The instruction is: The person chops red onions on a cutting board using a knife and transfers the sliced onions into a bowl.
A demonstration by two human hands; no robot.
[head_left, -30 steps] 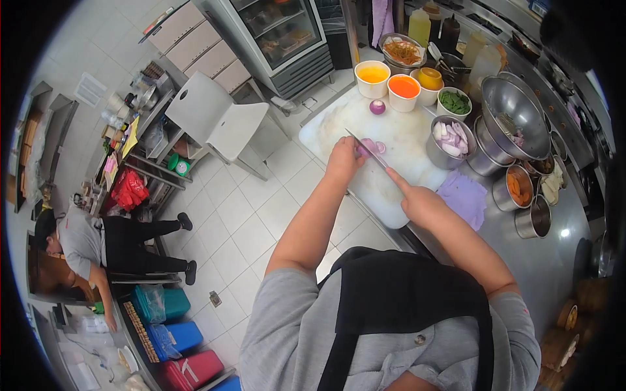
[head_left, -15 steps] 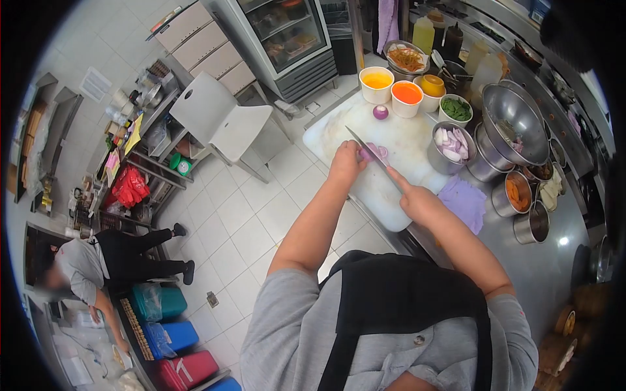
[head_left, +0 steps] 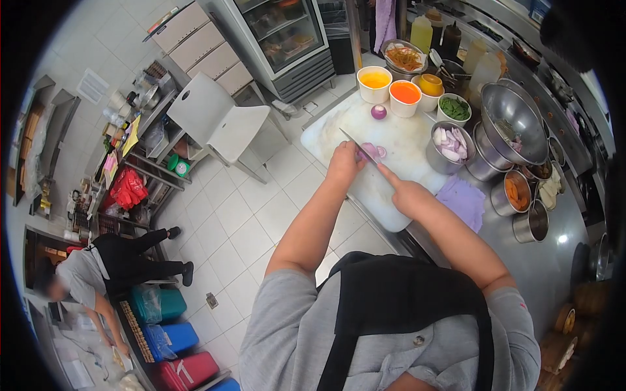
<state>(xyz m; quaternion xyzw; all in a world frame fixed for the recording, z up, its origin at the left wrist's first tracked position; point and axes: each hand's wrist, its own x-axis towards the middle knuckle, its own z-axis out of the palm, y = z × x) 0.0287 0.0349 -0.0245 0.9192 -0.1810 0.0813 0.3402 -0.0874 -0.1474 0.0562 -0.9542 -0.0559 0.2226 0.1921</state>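
My right hand [head_left: 409, 195] is closed around a kitchen knife [head_left: 360, 147], its blade pointing up and left across the white cutting board [head_left: 390, 210]. My left hand [head_left: 343, 161] presses a piece of red onion against the board, fingers curled close to the blade and partly hiding the piece. Cut red onion [head_left: 379, 151] lies just right of the blade. Farther up the board sits another purple onion piece [head_left: 378, 112]. A steel pot of cut onion [head_left: 450, 144] stands at the board's right edge.
White tubs of yellow [head_left: 374, 79] and orange contents [head_left: 405, 94] and a tub of greens [head_left: 454, 108] line the board's far side. A purple cloth [head_left: 460, 202], steel bowls [head_left: 515, 120] and pots are on the right. A co-worker [head_left: 98, 267] leans over a counter at left.
The knife and my right hand have shifted slightly up and left. My left hand stays on the onion. At left, the co-worker's arms have moved a little over the counter.
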